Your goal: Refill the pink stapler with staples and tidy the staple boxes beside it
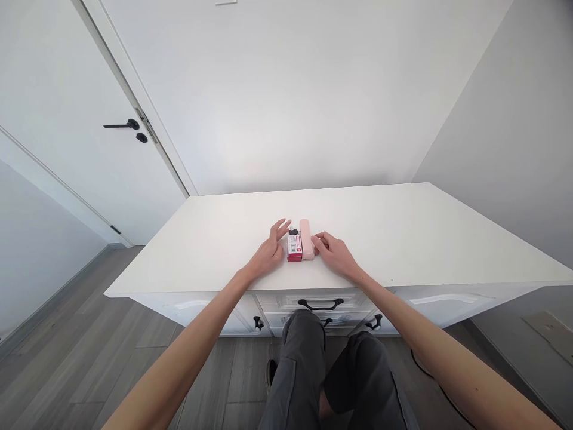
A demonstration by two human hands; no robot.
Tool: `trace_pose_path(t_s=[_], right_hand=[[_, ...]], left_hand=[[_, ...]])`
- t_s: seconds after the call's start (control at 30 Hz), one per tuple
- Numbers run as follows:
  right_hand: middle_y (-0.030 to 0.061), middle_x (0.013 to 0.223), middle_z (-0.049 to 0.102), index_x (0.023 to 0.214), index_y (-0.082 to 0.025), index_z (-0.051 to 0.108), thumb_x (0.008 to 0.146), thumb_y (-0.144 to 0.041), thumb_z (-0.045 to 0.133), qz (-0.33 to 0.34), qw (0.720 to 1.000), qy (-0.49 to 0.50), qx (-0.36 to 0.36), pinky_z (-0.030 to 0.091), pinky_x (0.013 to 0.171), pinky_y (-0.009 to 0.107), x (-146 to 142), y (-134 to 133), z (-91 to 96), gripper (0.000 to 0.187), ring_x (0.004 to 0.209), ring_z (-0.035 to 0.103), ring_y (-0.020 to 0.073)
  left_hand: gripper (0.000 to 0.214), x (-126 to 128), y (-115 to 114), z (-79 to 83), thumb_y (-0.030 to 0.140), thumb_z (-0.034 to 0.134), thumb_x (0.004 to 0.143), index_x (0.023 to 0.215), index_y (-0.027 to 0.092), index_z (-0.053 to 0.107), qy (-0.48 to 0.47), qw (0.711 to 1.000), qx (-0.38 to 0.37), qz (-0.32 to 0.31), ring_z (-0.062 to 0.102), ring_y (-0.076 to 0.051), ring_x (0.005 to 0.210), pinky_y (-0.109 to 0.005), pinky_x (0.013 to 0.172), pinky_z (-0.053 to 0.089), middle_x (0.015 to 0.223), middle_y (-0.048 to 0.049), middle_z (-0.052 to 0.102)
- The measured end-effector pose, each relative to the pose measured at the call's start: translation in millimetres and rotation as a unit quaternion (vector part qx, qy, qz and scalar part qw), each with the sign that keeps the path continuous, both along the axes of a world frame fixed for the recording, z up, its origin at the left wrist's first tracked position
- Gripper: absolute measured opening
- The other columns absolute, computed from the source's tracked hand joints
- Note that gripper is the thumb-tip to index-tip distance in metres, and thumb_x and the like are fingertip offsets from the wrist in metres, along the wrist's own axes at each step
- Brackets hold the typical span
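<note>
Two things lie side by side, close together, near the front of the white cabinet top (385, 239). On the right is a long, slim pink case-like item (306, 239) with rounded ends; its exact kind I cannot tell. Beside it on the left sits a small red and white box (294, 246) with a barcode label. A small black object (293, 232) shows at the box's far end. My left hand (270, 251) rests at the box's left side, fingers spread. My right hand (332, 251) is curled against the pink item's right edge.
Drawers with black handles (321, 304) front the cabinet just above my knees (304, 346). A white wall (286, 107) rises behind the top. At the left stands a white door (67, 101) with a black lever handle (120, 125). A dark cable (441, 388) lies on the floor at right.
</note>
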State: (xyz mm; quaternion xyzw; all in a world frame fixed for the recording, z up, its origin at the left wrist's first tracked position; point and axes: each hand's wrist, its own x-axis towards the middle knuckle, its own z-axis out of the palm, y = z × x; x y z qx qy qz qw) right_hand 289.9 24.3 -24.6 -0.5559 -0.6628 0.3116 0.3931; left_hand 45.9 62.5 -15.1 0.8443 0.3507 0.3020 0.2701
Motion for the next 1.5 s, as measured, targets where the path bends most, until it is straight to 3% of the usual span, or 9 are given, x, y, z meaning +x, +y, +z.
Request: trace_pose_path(t_s=[0.2,0.37,0.63,0.83,0.97,1.1,1.27,1.4,1.5], right_hand=[[0.0008,0.082,0.075,0.105,-0.026,0.063,0.102,-0.058,0.041,-0.001,1.0,-0.004,-0.002,0.044,0.076,0.034,-0.7,-0.8,0.6,0.04,0.079,0.065,0.0213],[0.0013,0.082,0.075,0.106,-0.026,0.064,0.102,-0.06,0.04,-0.004,1.0,-0.004,-0.005,0.044,0.074,0.034,-0.9,-2.2,1.4,0.042,0.079,0.066,0.0219],[0.0013,0.082,0.074,0.105,-0.025,0.064,0.102,-0.061,0.04,-0.007,1.0,-0.007,-0.005,0.043,0.073,0.034,-1.2,-1.8,-1.5,0.044,0.077,0.065,0.0215],[0.0013,0.082,0.074,0.105,-0.025,0.064,0.102,-0.062,0.04,-0.01,1.0,0.001,-0.008,0.043,0.072,0.034,-2.1,-3.3,-1.0,0.044,0.076,0.063,0.0213],[0.0018,0.083,0.074,0.104,-0.025,0.064,0.101,-0.064,0.04,-0.014,1.0,0.011,-0.018,0.042,0.068,0.034,-3.0,-6.4,1.7,0.046,0.073,0.061,0.0211],[0.006,0.098,0.075,0.112,-0.024,0.062,0.1,-0.062,0.043,-0.041,0.998,0.04,-0.005,0.048,0.077,0.036,-0.8,-15.2,-1.4,0.044,0.084,0.064,0.0224],[0.0163,0.125,0.063,0.123,-0.02,0.058,0.1,-0.051,0.046,-0.113,0.984,-0.027,0.132,0.051,0.093,0.048,-9.5,-34.5,-1.1,0.04,0.111,0.061,0.03],[0.0176,0.135,0.059,0.132,-0.022,0.057,0.101,-0.036,0.048,-0.022,0.961,-0.1,0.258,0.043,0.112,0.056,-52.3,-50.8,22.8,0.036,0.132,0.053,0.0332],[0.0159,0.147,0.055,0.143,-0.021,0.052,0.103,-0.03,0.044,0.099,0.949,-0.131,0.268,0.037,0.121,0.053,-101.3,-56.6,37.7,0.042,0.143,0.046,0.0298]], left_hand=[[0.083,-2.2,3.7,-5.9,0.011,0.041,0.085,0.162,0.021,0.011,0.025,0.995,0.011,0.093,0.041,-0.027,0.151,-0.056,0.123,0.034,0.162,-0.0161,0.042],[0.086,-1.6,4.4,-8.5,0.01,0.042,0.082,0.162,0.018,0.011,0.046,0.996,0.009,0.074,0.047,-0.027,0.146,-0.054,0.121,0.036,0.148,-0.0164,0.058],[0.085,-1.3,4.0,-10.4,0.011,0.042,0.082,0.162,0.016,0.012,0.07,0.996,0.021,0.058,0.048,-0.027,0.145,-0.053,0.12,0.036,0.148,-0.0181,0.059],[0.077,-9.3,-3.6,-9.7,0.012,0.042,0.086,0.16,0.02,0.022,0.05,0.991,0.009,0.122,0.052,-0.03,0.139,-0.056,0.117,0.04,0.148,-0.0139,0.058],[0.066,-38.1,-5.0,-10.0,0.02,0.043,0.091,0.156,0.017,0.032,0.08,0.981,0.023,0.178,0.049,-0.031,0.143,-0.055,0.119,0.039,0.149,-0.0159,0.057],[0.062,-94.9,-2.0,-7.8,0.033,0.045,0.095,0.154,0.014,0.037,0.146,0.96,0.072,0.229,0.045,-0.032,0.147,-0.052,0.123,0.034,0.155,-0.0174,0.051],[0.062,-143.9,-1.3,-5.6,0.038,0.041,0.097,0.15,0.007,0.04,0.206,0.922,0.065,0.321,0.044,-0.035,0.147,-0.052,0.123,0.033,0.155,-0.022,0.049],[0.059,-141.7,-3.4,-7.6,0.035,0.038,0.098,0.149,0.006,0.041,0.227,0.909,0.074,0.342,0.043,-0.035,0.148,-0.053,0.122,0.033,0.153,-0.0241,0.051],[0.057,-137.2,-4.6,-9.9,0.034,0.038,0.098,0.148,0.006,0.041,0.226,0.908,0.076,0.345,0.044,-0.035,0.147,-0.052,0.122,0.033,0.152,-0.0244,0.052]])
